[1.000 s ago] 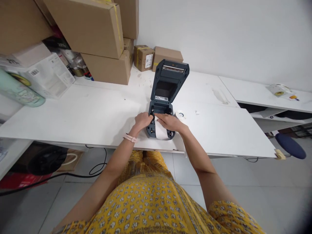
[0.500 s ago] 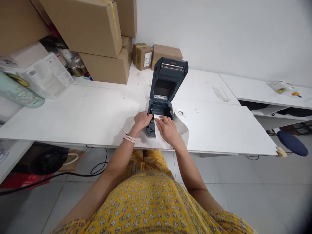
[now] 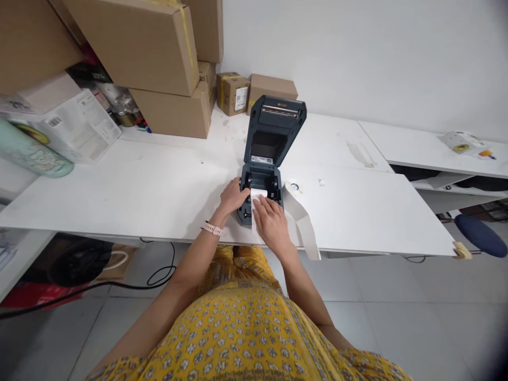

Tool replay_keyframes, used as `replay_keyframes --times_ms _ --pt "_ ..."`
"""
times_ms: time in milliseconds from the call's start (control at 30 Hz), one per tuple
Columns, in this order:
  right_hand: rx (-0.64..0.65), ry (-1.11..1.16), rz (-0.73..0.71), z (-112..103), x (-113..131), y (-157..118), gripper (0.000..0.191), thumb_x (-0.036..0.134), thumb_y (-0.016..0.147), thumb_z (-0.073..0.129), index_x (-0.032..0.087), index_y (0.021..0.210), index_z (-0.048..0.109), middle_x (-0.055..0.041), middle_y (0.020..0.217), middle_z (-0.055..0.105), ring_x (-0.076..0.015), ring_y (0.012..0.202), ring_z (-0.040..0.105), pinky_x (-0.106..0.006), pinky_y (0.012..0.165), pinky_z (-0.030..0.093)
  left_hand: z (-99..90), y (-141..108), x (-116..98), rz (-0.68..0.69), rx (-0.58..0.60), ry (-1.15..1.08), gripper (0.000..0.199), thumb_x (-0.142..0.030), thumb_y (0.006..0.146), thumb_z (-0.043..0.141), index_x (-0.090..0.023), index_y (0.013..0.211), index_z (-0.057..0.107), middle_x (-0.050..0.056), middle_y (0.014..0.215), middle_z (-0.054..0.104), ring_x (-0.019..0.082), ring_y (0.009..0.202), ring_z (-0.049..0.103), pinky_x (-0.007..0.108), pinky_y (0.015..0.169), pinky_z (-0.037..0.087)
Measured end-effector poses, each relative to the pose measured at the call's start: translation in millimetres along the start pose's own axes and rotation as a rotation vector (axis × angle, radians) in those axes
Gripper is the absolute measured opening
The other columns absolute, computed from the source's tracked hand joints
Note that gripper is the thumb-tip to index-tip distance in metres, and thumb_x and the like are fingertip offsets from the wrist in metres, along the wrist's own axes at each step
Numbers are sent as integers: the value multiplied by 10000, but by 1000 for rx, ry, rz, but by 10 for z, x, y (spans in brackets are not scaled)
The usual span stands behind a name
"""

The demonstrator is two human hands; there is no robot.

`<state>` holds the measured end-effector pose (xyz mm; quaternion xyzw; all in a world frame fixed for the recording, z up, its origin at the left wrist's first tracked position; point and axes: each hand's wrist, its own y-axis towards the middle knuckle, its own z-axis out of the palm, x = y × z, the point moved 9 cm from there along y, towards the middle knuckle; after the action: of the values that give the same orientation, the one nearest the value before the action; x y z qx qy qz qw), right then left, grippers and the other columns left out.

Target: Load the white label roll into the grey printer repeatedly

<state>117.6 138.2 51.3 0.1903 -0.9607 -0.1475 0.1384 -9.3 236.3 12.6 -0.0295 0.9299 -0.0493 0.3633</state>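
A dark blue-grey label printer stands on the white table with its lid raised. My left hand grips the printer's left side, its thumb over the inner edge. Inside the bay sits a small white label roll, and its strip comes forward over the printer's front. My right hand lies on that strip with fingers stretched out flat, covering much of the front right of the bay. Beside the printer, a longer loose strip of labels curls on the table and hangs past the front edge.
Cardboard boxes are stacked at the back left, and two smaller cartons stand behind the printer. A mint-green bottle lies beside a white box on the left. Black cable runs below the table.
My right hand has shifted slightly down and left along the strip, uncovering more of the roll. The loose strip on the right has dropped over the table edge. My left hand stays at the printer.
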Motion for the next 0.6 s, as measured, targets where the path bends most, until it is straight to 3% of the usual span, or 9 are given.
replay_keyframes --times_ms 200,600 --pt "-71 9 6 -37 78 -131 408 292 1057 387 129 1357 610 -167 1464 593 -321 1308 546 -495 1079 435 54 38 -78 137 23 -277 511 -267 833 503 -188 1337 537 95 1366 646 239 1232 606 366 1063 474" --pt "-32 -25 25 -66 73 -114 402 314 1060 384 152 1344 618 -142 1462 595 -306 1266 564 -498 1123 389 98 60 -106 201 54 -487 660 -316 880 522 -151 1503 379 131 1550 491 236 1418 476 398 1203 363"
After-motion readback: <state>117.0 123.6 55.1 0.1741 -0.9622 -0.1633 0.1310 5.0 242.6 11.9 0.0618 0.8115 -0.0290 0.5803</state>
